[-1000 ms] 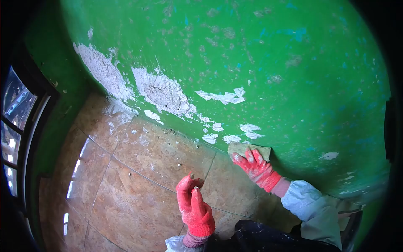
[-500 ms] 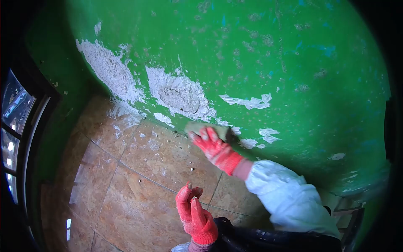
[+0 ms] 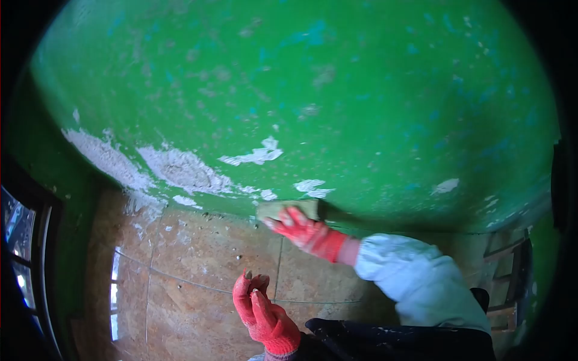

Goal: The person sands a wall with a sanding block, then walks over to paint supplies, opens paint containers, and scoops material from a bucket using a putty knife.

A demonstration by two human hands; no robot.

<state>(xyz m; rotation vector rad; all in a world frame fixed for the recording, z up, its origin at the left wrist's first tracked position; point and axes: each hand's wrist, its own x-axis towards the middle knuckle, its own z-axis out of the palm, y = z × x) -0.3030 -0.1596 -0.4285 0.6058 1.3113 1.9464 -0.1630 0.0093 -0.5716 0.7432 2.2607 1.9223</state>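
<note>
My right hand [image 3: 306, 233], in a red glove, presses a flat, pale greenish block [image 3: 288, 209] against the bottom of the green wall [image 3: 361, 120], just above the floor. White rough patches [image 3: 183, 169] mark the wall to the left of the block, and a smaller white patch [image 3: 313, 188] lies just above it. My left hand [image 3: 265, 313], also red-gloved, hovers over the tiled floor at the lower middle. Its fingers are curled with a gap between thumb and fingers, and nothing shows in them.
Brown floor tiles [image 3: 198, 301] carry small crumbs and white smears near the wall's foot. A dark-framed window or door [image 3: 36, 253] stands at the left. At the lower right is a slatted dark-framed object [image 3: 509, 277]. My dark-clothed leg [image 3: 385, 340] shows at the bottom.
The view has swung, first left and then right along the wall. My right hand has slid the block leftward along the wall's foot, then somewhat back. My left hand keeps its curled pose.
</note>
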